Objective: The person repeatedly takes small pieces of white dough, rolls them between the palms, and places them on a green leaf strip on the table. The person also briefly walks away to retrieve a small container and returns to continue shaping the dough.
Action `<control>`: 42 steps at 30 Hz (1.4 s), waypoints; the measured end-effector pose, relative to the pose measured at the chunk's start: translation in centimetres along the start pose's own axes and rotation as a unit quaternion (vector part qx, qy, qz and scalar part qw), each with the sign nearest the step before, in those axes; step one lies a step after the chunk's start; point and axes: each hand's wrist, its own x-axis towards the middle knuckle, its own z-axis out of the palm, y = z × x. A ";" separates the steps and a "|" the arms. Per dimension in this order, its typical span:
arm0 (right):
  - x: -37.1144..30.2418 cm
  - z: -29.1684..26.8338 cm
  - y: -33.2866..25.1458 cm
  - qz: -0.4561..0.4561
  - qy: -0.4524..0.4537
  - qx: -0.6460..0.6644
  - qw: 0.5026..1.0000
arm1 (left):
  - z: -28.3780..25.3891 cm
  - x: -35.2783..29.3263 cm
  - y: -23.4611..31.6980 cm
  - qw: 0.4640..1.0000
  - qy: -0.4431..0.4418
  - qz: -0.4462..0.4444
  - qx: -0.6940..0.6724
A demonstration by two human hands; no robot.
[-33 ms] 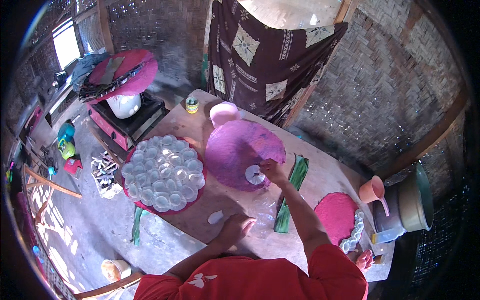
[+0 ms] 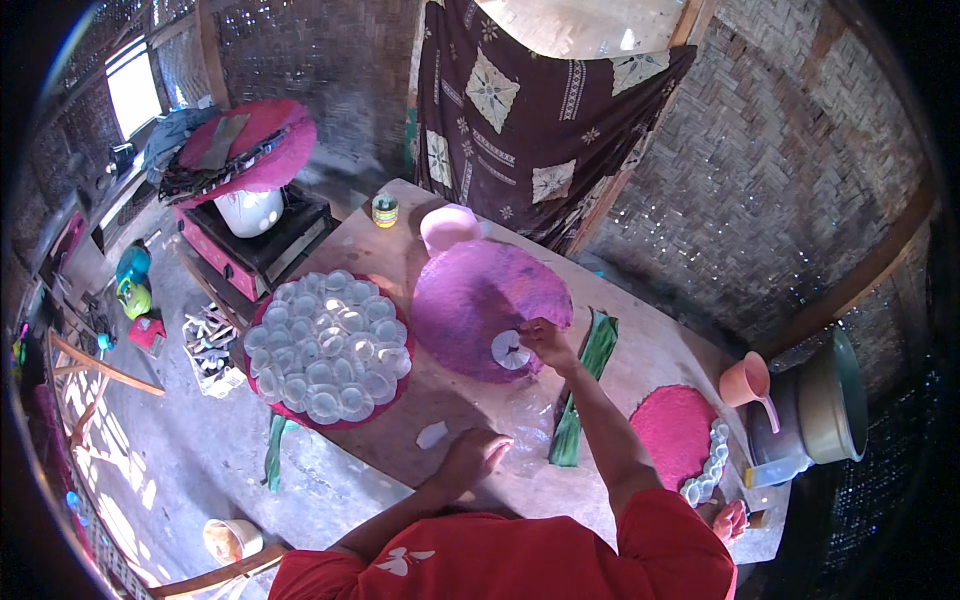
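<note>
A thin white disc [image 2: 507, 352] lies at the near edge of a round purple tray [image 2: 480, 290]. My right hand [image 2: 547, 345] reaches over the tray, its fingers closed at the disc's right edge, and a dark finger shadow crosses the disc. Near the table's front edge, my left hand [image 2: 475, 458] is curled with its fingertips together; what it holds, if anything, I cannot make out. Beside it lies a small white scrap [image 2: 432, 434]. Clear plastic film [image 2: 530, 425] rests on the table between my hands.
Many translucent discs [image 2: 325, 345] cover a round tray at left. A folded green leaf [image 2: 585, 385] lies right of the purple tray. Farther right are a red tray [image 2: 670, 435], a pink dipper [image 2: 744, 382] and large basins [image 2: 825, 400]. A pink bowl [image 2: 450, 229] and jar [image 2: 384, 210] stand behind.
</note>
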 end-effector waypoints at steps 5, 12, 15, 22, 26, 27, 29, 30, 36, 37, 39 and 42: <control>1.1 -0.9 0.7 0.017 0.017 -0.207 0.978 | 0.1 0.4 -0.7 1.000 -0.004 -0.015 -0.002; 0.6 -0.4 -1.5 0.010 0.020 -0.099 0.995 | 0.1 0.6 -0.7 1.000 0.012 0.008 0.003; 0.3 -0.1 -2.5 0.091 0.015 0.057 0.994 | -0.1 0.6 -0.5 1.000 0.013 0.005 0.001; 0.4 0.1 -1.1 0.042 0.036 -0.180 0.982 | -0.1 0.6 -0.4 1.000 0.015 0.002 -0.002; 0.0 0.1 -1.6 -0.005 0.058 -0.254 0.965 | -0.1 0.6 -0.5 1.000 0.011 -0.005 -0.003; -0.1 0.1 -2.1 -0.017 0.064 -0.280 0.958 | -0.1 0.6 -0.5 1.000 0.012 -0.002 -0.001; -0.5 0.4 -3.3 -0.037 0.073 -0.331 0.940 | -0.1 0.5 -0.4 1.000 0.016 0.003 0.003; -0.8 0.5 -4.1 -0.044 0.076 -0.356 0.930 | -0.1 0.6 -0.4 1.000 0.013 -0.002 0.005; -2.2 1.4 -7.5 -0.135 0.048 -0.538 0.831 | -0.2 0.7 -0.4 1.000 0.007 0.004 -0.005; -2.4 1.4 -7.8 -0.143 0.029 -0.569 0.809 | -0.2 0.7 -0.5 1.000 0.007 0.005 -0.003; -2.7 1.4 -8.2 -0.141 0.018 -0.569 0.810 | -0.1 0.6 -0.6 1.000 0.010 0.007 -0.003; -2.9 1.5 -8.0 -0.141 0.043 -0.579 0.802 | 0.0 0.6 -0.7 1.000 0.012 0.007 -0.005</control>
